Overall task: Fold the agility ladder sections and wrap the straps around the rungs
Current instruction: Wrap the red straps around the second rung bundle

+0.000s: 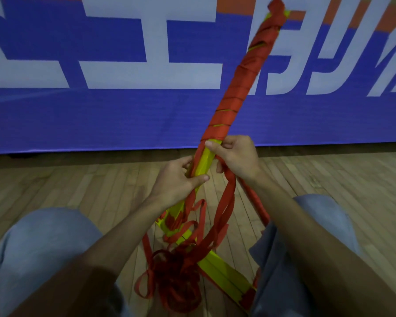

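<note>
Across the upper half of the frame, a blue banner (101, 115) with oversized white lettering (114, 74), cropped at the top and at both sides and not readable as any word; an orange band (238, 5) along its top edge. Below it, a wooden plank floor (78, 184), dimly lit, filling the lower half. Seated on that floor, with a left knee (39, 243) in light blue fabric at lower left and a right knee (325, 220) at lower right. At centre, a rung bundle (205, 163) of flat yellow-green slats, held tilted from the lower middle up toward the upper right, far end close to the top edge. Wound tightly with red strap (240, 88) along the whole upper stretch, thin slivers of yellow between some turns; bare yellow only between the hands. Left hand (176, 179) closed round the bundle from the left, thumb laid across its front. Right hand (236, 159) just above and to the right, thumb pressed on the yellow at the edge of the last turn, fingers curled round the strap. From there, loose strap (226, 207) hanging in long loops to a red tangle (176, 275) on the floor at lower centre, beside more yellow slats (224, 277) lying flat. Hard to tell how the loops run inside the tangle; lower end of the bundle partly hidden behind the left forearm and strap.
</note>
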The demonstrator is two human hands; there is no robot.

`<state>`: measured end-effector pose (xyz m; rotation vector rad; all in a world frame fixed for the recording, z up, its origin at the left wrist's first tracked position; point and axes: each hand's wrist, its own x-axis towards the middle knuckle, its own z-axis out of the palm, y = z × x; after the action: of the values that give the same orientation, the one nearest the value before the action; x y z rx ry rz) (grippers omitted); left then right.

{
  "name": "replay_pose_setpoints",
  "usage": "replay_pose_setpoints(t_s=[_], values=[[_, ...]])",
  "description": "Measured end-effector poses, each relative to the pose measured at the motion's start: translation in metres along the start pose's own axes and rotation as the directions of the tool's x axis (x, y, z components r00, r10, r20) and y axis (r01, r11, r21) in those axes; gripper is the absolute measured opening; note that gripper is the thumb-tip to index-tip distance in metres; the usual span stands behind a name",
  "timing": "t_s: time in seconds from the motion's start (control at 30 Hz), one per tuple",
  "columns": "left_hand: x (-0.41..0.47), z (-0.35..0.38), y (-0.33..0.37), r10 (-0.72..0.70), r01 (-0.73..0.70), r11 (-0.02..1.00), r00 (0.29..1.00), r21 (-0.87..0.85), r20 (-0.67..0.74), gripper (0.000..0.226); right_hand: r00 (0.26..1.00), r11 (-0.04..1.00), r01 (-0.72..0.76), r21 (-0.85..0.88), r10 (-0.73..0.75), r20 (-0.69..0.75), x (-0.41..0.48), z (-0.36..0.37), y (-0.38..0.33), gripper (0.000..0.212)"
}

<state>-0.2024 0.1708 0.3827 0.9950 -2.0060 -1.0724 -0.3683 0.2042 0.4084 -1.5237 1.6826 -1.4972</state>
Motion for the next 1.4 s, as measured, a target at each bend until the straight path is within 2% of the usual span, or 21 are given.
replay_pose_setpoints(t_s=[0.07,0.13,0.2,0.27,0.33,0.47,0.57,0.63,0.7,0.77,0.83,0.93,1.0,1.07,1.27,1.33,1.4], values=[[0.000,-0.001,0.004,0.002,-0.001,0.998,1.000,0.063,-0.004,0.039,1.000,1.000,-0.010,0.006,0.010,-0.025,0.000,-0.002,0.001,0.023],[0.000,-0.003,0.007,0.036,-0.037,0.999,0.999,0.039,0.031,0.036,0.999,0.996,-0.025,0.087,0.028,-0.034,0.000,-0.003,-0.001,0.021],[-0.001,-0.005,0.011,0.043,-0.026,0.988,0.993,-0.151,0.113,0.032,0.999,0.979,-0.029,0.204,0.037,-0.033,0.000,-0.006,-0.006,0.018],[-0.003,-0.009,0.016,-0.002,0.081,0.921,0.979,-0.382,0.203,0.034,1.000,0.947,-0.023,0.319,0.028,-0.010,0.001,-0.009,-0.008,0.014],[-0.003,-0.016,0.018,-0.054,0.196,0.843,0.957,-0.502,0.283,0.037,0.999,0.912,-0.004,0.411,-0.012,0.036,0.002,-0.015,-0.008,0.016],[-0.006,-0.025,0.019,0.034,0.310,0.743,0.868,-0.593,0.496,0.043,0.984,0.834,-0.001,0.552,-0.097,0.147,0.001,-0.024,-0.009,0.016],[-0.005,-0.027,0.016,0.120,0.366,0.673,0.804,-0.642,0.583,0.051,0.966,0.789,-0.015,0.614,-0.148,0.213,-0.002,-0.028,-0.010,0.020],[-0.001,-0.032,0.013,0.120,0.354,0.707,0.793,-0.612,0.597,0.062,0.947,0.782,-0.016,0.623,-0.187,0.260,-0.004,-0.030,-0.009,0.034],[0.001,-0.035,0.010,0.111,0.301,0.768,0.806,-0.565,0.581,0.060,0.930,0.791,-0.004,0.611,-0.221,0.293,-0.004,-0.030,-0.008,0.043],[0.001,-0.035,0.009,0.104,0.237,0.815,0.839,-0.530,0.534,0.048,0.929,0.816,0.003,0.578,-0.216,0.300,-0.004,-0.029,-0.007,0.044],[0.000,-0.034,0.006,0.076,0.194,0.845,0.878,-0.497,0.472,0.041,0.948,0.862,0.013,0.507,-0.171,0.267,-0.002,-0.027,-0.007,0.033],[0.000,-0.030,0.005,0.023,0.193,0.848,0.918,-0.494,0.397,0.039,0.980,0.950,0.027,0.312,-0.087,0.179,-0.001,-0.024,-0.009,0.016],[0.000,-0.023,0.005,-0.018,0.174,0.843,0.955,-0.510,0.296,0.033,0.993,0.980,0.005,0.201,-0.029,0.115,-0.001,-0.021,-0.010,0.022],[0.001,-0.017,0.007,-0.059,0.132,0.857,0.985,-0.497,0.160,0.033,0.996,0.987,-0.017,0.160,0.003,0.086,0.000,-0.018,-0.011,0.027],[0.004,-0.007,0.007,-0.083,0.092,0.905,0.996,-0.415,0.040,0.038,0.990,0.991,-0.091,0.097,0.079,0.120,0.000,-0.013,-0.013,0.023],[0.006,-0.006,0.003,-0.056,0.042,0.956,0.998,-0.292,-0.040,0.042,0.983,0.988,-0.108,0.106,0.090,0.161,-0.002,-0.011,-0.011,0.027],[0.008,-0.010,-0.001,-0.003,-0.004,0.997,0.997,-0.081,-0.083,0.048,0.979,0.989,-0.109,0.104,0.089,0.184,-0.005,-0.009,-0.011,0.038]])
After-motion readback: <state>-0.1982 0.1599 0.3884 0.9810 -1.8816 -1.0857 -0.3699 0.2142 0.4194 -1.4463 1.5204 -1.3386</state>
